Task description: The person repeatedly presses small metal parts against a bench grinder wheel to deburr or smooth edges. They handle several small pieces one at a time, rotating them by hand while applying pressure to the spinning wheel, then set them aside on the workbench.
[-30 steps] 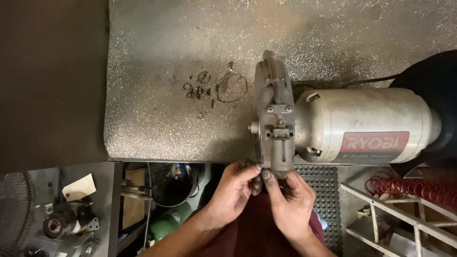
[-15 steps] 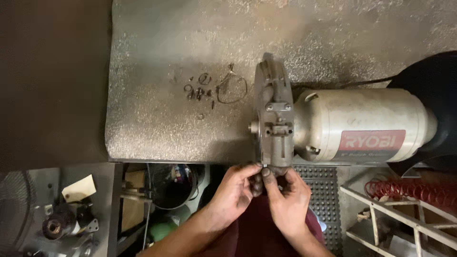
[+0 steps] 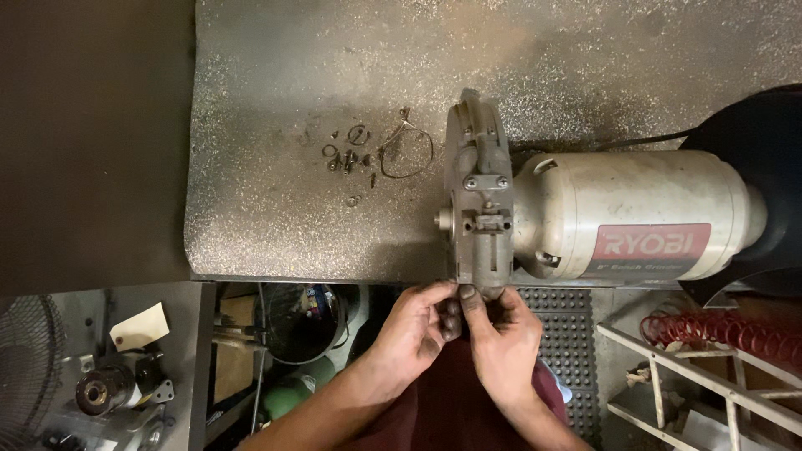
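Observation:
A grey bench grinder (image 3: pixel 618 213) lies on its side on a speckled metal bench top (image 3: pixel 334 67), its round wheel guard (image 3: pixel 478 192) facing left. My left hand (image 3: pixel 413 326) and my right hand (image 3: pixel 501 334) meet at the near lower edge of the guard, just off the bench's front edge. Their fingertips pinch together around a small dark part that I cannot make out. Small screws, washers (image 3: pixel 347 157) and a thin wire loop (image 3: pixel 407 150) lie on the bench left of the guard.
A black round shape (image 3: pixel 752 117) and a cable sit behind the grinder at right. Below the bench are a black bucket (image 3: pixel 301 321), a perforated mat (image 3: pixel 568 334), a red coiled hose (image 3: pixel 723 326) on a white rack, a tagged metal part (image 3: pixel 125 376) and a fan (image 3: pixel 25 359).
Both hands stay pinched together at the guard's lower edge, with only slight finger shifts. The view has drifted a little; the grinder and loose parts have not moved.

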